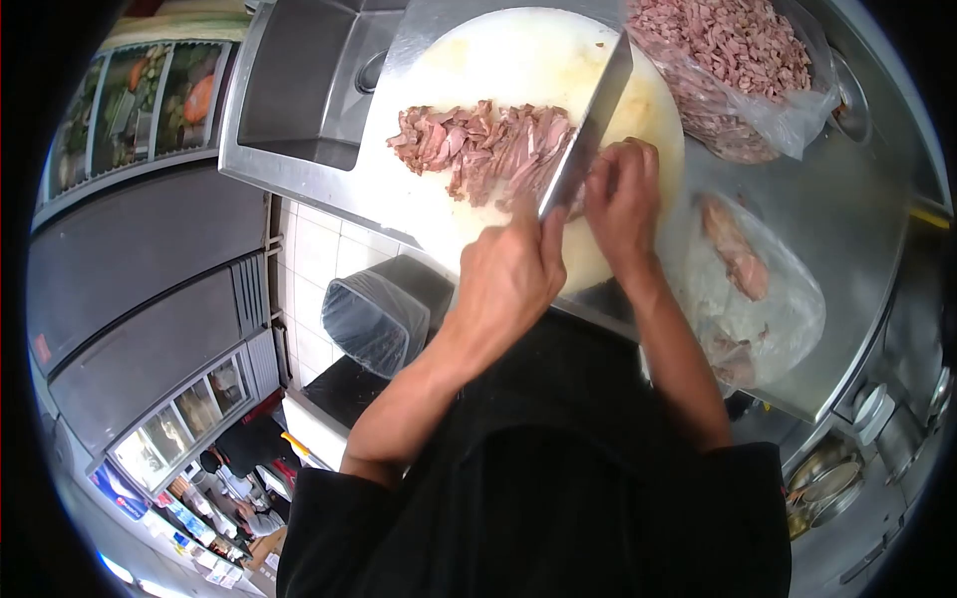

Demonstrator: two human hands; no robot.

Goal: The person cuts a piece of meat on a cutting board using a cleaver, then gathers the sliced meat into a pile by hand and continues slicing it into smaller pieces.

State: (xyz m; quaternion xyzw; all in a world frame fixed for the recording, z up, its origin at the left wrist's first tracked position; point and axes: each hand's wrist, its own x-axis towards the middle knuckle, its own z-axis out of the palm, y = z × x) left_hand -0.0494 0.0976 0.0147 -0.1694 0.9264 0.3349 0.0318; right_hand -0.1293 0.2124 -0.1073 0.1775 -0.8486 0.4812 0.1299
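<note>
Black clothing (528, 498) fills the near foreground, with bare forearms reaching up from both sleeves. The left hand (508, 264) is closed around the handle of a broad knife (601, 105), whose blade slants up and away across the board. Beside the blade, the right hand (625, 194) has its fingers curled in narrow; whether they pinch any meat, I cannot tell. Just left of the blade, sliced meat (478, 145) lies in a loose row on a round white cutting board (478, 50). Right of the board, a piece of meat (733, 249) rests on a clear plastic bag (797, 304) on the metal counter (862, 209). Farther up, another bag (788, 120) holds chopped meat (723, 40), and a metal sink (299, 80) sits left of the board. Below the counter stands a lined bin (371, 324) on pale floor tiles (309, 234). Farther off, at lower left, a person in dark clothing (251, 447) is near cluttered shelves.
</note>
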